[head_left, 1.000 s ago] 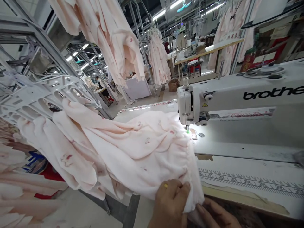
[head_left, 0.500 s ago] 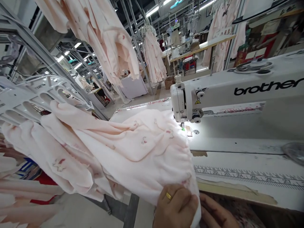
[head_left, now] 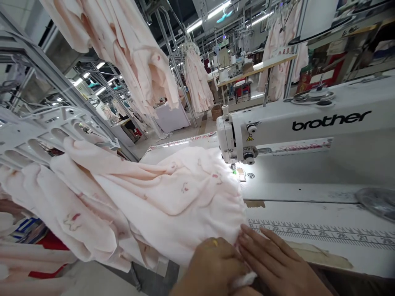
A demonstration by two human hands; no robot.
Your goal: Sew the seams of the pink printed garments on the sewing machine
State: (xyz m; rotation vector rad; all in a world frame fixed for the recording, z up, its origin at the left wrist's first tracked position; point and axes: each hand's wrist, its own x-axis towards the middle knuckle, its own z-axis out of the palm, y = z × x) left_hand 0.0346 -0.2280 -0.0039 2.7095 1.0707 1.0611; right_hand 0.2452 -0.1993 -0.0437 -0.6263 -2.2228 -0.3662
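A pale pink fleece garment [head_left: 173, 201] with small red prints lies across the left part of the sewing table [head_left: 308, 213] and hangs off its left edge. My left hand [head_left: 212, 267], with a gold ring, is closed on the garment's near corner at the table's front edge. My right hand [head_left: 277, 263] lies beside it with fingers stretched flat, fingertips touching the garment's hem. The white Brother sewing machine [head_left: 277, 127] stands behind, its needle [head_left: 233, 167] just right of the fabric.
A ruler strip [head_left: 324, 232] runs along the table front. A white plastic rack [head_left: 46, 131] holds more pink pieces at left. Pink garments [head_left: 123, 49] hang overhead and farther back [head_left: 197, 82]. Other work tables [head_left: 256, 70] stand behind.
My right hand has come up from under the fabric and now lies flat on top beside the left hand. The view has shifted slightly right and up.
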